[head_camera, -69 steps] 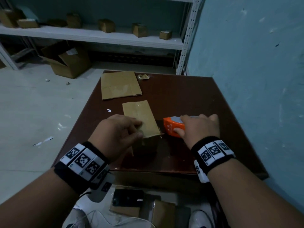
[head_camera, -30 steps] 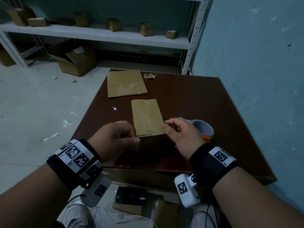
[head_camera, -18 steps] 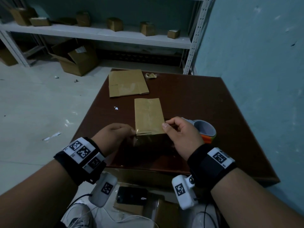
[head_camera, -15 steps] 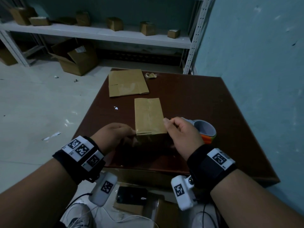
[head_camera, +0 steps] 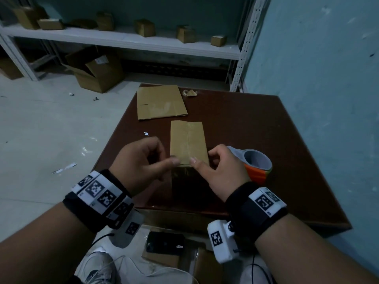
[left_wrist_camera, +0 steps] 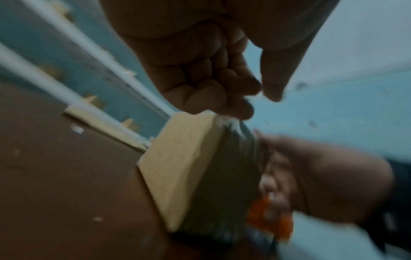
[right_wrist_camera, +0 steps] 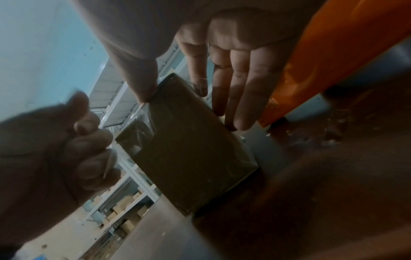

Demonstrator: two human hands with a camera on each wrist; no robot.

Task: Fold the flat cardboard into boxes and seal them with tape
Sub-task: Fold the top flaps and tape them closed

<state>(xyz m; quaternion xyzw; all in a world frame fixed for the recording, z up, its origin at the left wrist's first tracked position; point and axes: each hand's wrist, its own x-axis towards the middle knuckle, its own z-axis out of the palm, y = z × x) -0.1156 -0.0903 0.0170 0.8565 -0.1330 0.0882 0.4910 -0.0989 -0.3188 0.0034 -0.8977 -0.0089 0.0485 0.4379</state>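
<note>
Since half a second ago both thumbs have slid inward along the near top edge of the cardboard box (head_camera: 188, 144), which stands near-centre on the table (head_camera: 256, 128). The left hand (head_camera: 141, 160) has its fingers curled and its thumb pressing that edge; the right hand (head_camera: 220, 167) pinches the box's right corner. An orange tape dispenser (head_camera: 257, 167) lies just right. The box looks light and stiff, with slick taped faces, so it is probably best held by its corners.

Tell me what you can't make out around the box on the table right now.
- Box near face: in shadow in the head view; tape there unclear.
- Left hand grip: left wrist view is blurred, so contact with the box is uncertain.
- Tape dispenser: partly behind the right hand; cut off by the edge in the right wrist view.
- Scrap at the far table edge: too small to identify.
</note>
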